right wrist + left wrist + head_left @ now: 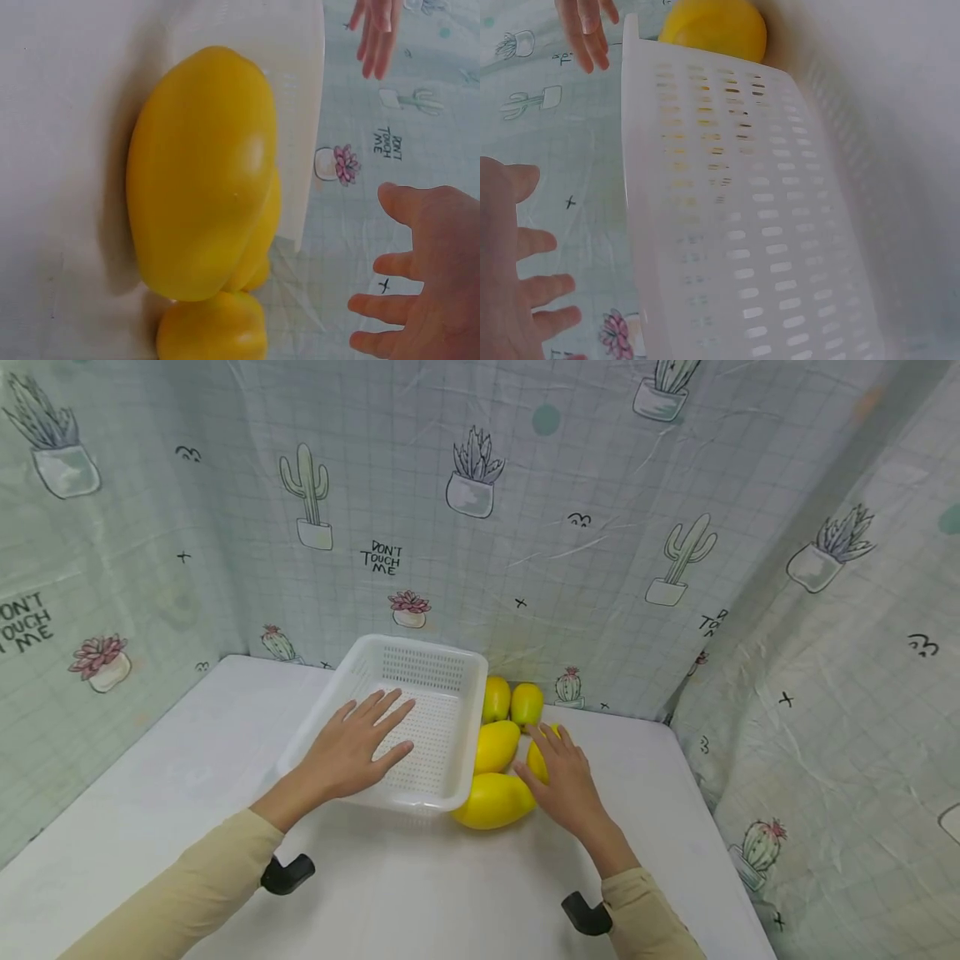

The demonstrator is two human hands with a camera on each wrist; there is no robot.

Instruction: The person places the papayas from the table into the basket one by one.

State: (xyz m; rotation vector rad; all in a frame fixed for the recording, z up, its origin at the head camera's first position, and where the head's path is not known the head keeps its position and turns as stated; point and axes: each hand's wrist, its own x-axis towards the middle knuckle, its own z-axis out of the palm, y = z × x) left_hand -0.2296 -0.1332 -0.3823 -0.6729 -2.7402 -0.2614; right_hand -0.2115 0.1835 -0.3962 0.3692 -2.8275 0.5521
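Note:
My left hand hovers over the white plastic basket, its fingers spread and holding nothing. The basket has slotted sides and a perforated floor. Along its right side lie several yellow fruits: a large mango-shaped one in front, a smaller mango-shaped one behind it, and two small rounded ones at the back. Over another yellow fruit on the right, partly hidden, is my right hand with fingers extended. In the right wrist view that hand appears apart from the large fruit.
A white tabletop carries everything. Patterned cactus-print cloth hangs behind it and on both sides. Black curved pieces show under both forearms, by the beige sleeves.

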